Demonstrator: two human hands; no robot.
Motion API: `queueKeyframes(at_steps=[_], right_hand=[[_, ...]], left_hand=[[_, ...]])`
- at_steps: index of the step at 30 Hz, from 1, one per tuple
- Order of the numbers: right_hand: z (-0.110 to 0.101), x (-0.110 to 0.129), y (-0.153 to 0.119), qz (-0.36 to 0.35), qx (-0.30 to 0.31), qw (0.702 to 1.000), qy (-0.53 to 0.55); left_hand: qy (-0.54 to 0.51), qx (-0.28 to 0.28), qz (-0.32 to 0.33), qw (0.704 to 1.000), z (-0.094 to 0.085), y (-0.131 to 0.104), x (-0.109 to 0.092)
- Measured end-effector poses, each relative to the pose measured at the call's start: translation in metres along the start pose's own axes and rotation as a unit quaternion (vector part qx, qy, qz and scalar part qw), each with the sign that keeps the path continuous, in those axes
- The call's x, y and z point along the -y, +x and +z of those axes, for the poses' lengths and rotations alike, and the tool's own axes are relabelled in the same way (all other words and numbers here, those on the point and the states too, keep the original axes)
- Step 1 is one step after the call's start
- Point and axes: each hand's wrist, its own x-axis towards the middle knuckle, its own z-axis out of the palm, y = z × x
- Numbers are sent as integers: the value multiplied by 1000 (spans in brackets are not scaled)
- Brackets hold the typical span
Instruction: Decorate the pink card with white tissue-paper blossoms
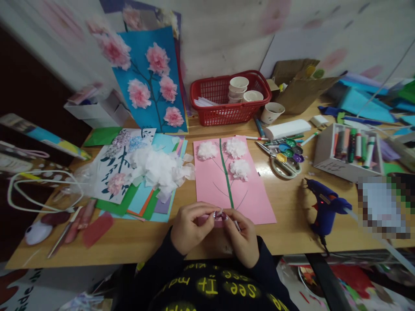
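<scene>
My left hand (193, 224) and my right hand (241, 235) meet at the near edge of a pink sheet (256, 194). Their fingertips pinch a small piece of white paper (220, 212), mostly hidden by the fingers. On the sheet runs a green stem (225, 172) with thin drawn branches. Three fluffy white paper flowers sit beside it: one on the left (207, 150), two on the right (236, 147) (240, 169). Left of the sheet, a pile of white tissue pieces (162, 166) lies on coloured papers.
A blue glue gun (326, 207) stands at the right, its red light on. Behind are a red basket (230, 114) with paper cups, scissors (283, 170), a paint palette (288, 150) and a marker box (337, 162). A blue flower picture (145, 112) leans at the back left.
</scene>
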Motion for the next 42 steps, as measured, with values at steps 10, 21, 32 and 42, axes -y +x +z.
queueKeyframes(at_steps=[10, 21, 32, 42], right_hand=[[0, 3, 0, 9, 9, 1000, 4], [3, 3, 0, 6, 17, 1000, -8], [1, 4, 0, 2, 20, 1000, 10], [3, 1, -1, 9, 25, 1000, 6]], left_hand=[[3, -11, 2, 1000, 1, 1, 1], [5, -13, 1, 1000, 1, -3, 2], [-7, 24, -17, 1000, -3, -2, 1], [4, 18, -15, 1000, -3, -1, 2]])
